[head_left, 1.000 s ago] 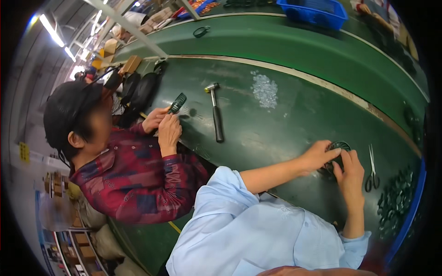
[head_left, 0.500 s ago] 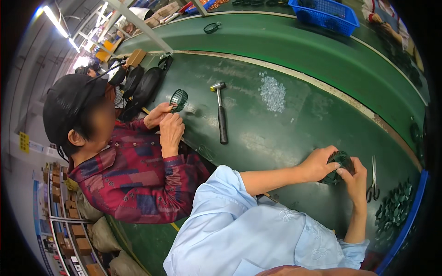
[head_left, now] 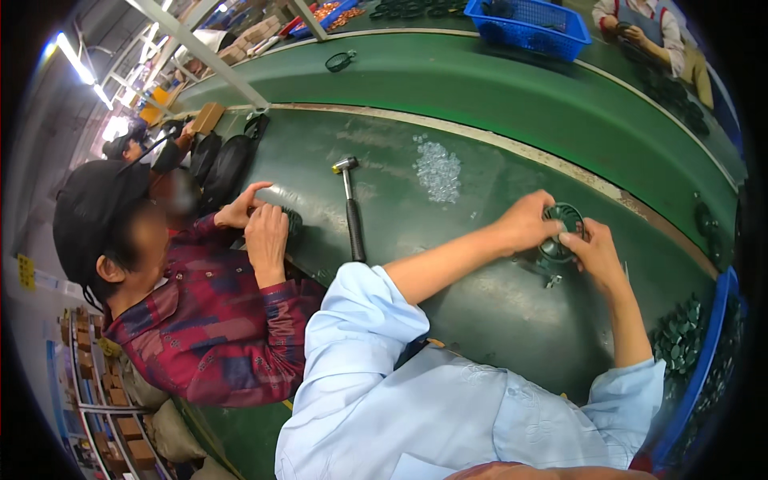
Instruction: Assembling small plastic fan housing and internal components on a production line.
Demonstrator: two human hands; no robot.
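Both my hands hold a round dark green plastic part with a ribbed rim [head_left: 570, 211], over the right side of the green table. My left hand [head_left: 524, 225] grips its left edge, thumb pressed inward. My right hand [head_left: 598, 254] closes on the lower right edge, its thumb reaching into the middle. A small clip-like piece [head_left: 554, 281] shows just below the part; whether it is joined to it I cannot tell. Left of my hands lie a heap of small clear pieces [head_left: 438, 171] and a hammer [head_left: 350, 210] with a black handle.
A co-worker in a checked shirt [head_left: 216, 320] sits close on my left, handling a dark ribbed part [head_left: 294, 222]. Dark green oval pieces [head_left: 678, 340] lie at right by a blue edge [head_left: 704, 360]. Beyond the pale ledge [head_left: 480, 136] stands a blue basket [head_left: 528, 32].
My hands have moved up and farther across the table with the round part, which is now tipped to show its rim. My right forearm now hides most of the scissors. The view has shifted.
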